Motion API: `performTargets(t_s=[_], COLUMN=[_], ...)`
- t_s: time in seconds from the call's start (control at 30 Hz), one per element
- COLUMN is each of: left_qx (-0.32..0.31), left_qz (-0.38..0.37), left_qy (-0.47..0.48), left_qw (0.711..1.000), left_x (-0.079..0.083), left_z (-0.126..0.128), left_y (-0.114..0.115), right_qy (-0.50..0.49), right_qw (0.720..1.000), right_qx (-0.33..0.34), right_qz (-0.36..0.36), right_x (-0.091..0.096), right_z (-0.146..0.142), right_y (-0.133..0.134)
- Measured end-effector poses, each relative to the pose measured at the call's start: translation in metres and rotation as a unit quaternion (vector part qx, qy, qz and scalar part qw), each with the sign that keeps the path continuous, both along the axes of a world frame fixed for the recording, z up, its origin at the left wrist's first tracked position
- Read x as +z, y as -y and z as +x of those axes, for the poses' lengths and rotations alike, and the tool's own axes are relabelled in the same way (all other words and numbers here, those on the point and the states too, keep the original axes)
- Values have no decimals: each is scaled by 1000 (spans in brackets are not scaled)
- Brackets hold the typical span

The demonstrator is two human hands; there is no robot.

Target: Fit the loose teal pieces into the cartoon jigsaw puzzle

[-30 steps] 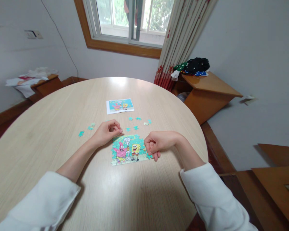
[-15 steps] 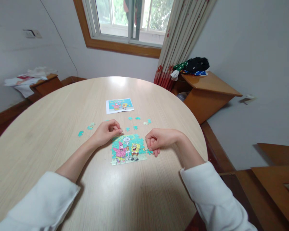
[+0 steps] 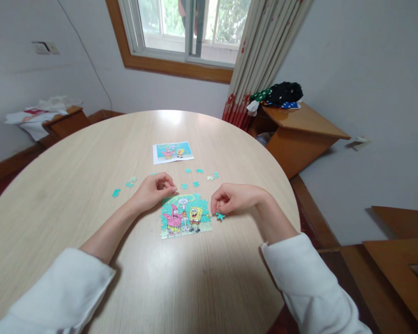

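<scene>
A partly built cartoon jigsaw puzzle (image 3: 185,217) lies flat on the round wooden table (image 3: 90,153). My left hand (image 3: 155,190) rests curled at the puzzle's upper left corner, fingertips pinched together over its edge; what they hold is hidden. My right hand (image 3: 233,198) is curled at the puzzle's right side, its fingertips touching a loose teal piece (image 3: 220,216) that lies on the table just off the puzzle's right edge.
Several loose teal pieces (image 3: 195,178) lie beyond the puzzle, more (image 3: 125,186) to the left. A reference picture (image 3: 173,152) sits farther back. A wooden side table (image 3: 299,130) with dark cloth stands to the right, a window and curtain behind.
My right hand has drawn back up and to the right from the puzzle's lower right corner, taking the teal piece off the edge. The left hand has stayed put.
</scene>
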State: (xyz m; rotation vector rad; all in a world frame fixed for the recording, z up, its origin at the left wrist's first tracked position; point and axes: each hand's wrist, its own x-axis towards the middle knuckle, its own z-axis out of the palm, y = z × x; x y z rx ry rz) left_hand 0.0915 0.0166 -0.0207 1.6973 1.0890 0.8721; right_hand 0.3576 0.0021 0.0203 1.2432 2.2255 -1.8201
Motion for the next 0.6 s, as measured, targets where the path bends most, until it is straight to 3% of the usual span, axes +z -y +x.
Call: performTargets(t_s=[0.23, 0.6], left_qx=[-3, -1], left_qz=[7, 15], left_qy=[-6, -7], left_qw=[1000, 1000], left_x=[1, -1], left_z=[0, 0], left_y=[0, -1], right_qy=[6, -7], right_qw=[999, 1000], right_qx=[-28, 11], right_qz=[-36, 23], right_x=[-2, 1], right_z=[0, 0], right_y=[1, -1])
